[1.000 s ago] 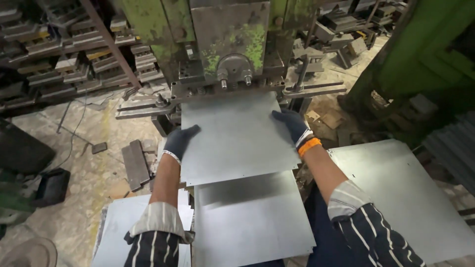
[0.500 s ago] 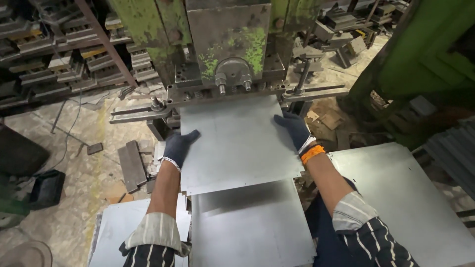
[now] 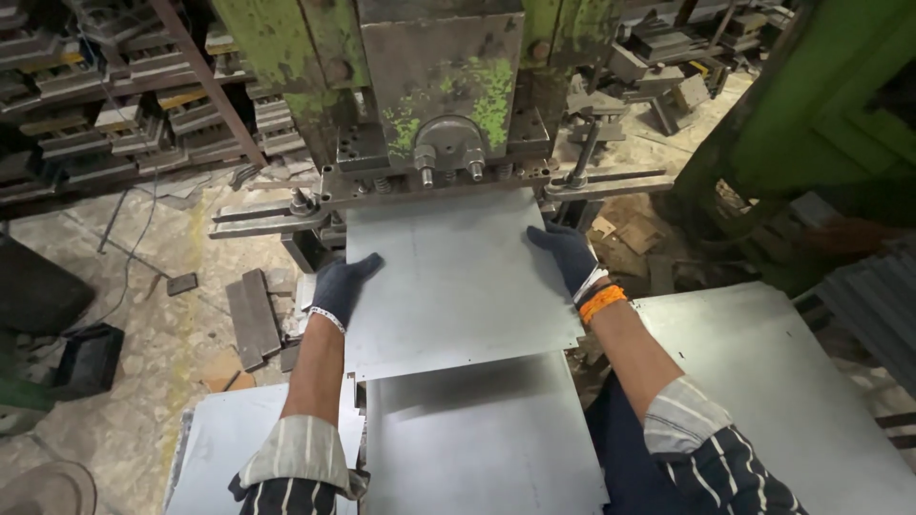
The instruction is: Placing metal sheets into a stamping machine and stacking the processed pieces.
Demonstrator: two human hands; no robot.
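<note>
While both gloved hands grip its side edges, left hand [image 3: 342, 286] and right hand [image 3: 567, 256], the metal sheet [image 3: 453, 281] has slid farther under the green press [image 3: 441, 91] than a second ago; more sheets [image 3: 482, 439] lie near.

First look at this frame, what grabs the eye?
The grey metal sheet at centre, its far edge under the worn green press. The left hand and right hand, both in dark gloves, grip its side edges; an orange band sits on the right wrist. More sheets lie stacked below and to the right, and racks of metal parts fill the upper left.
</note>
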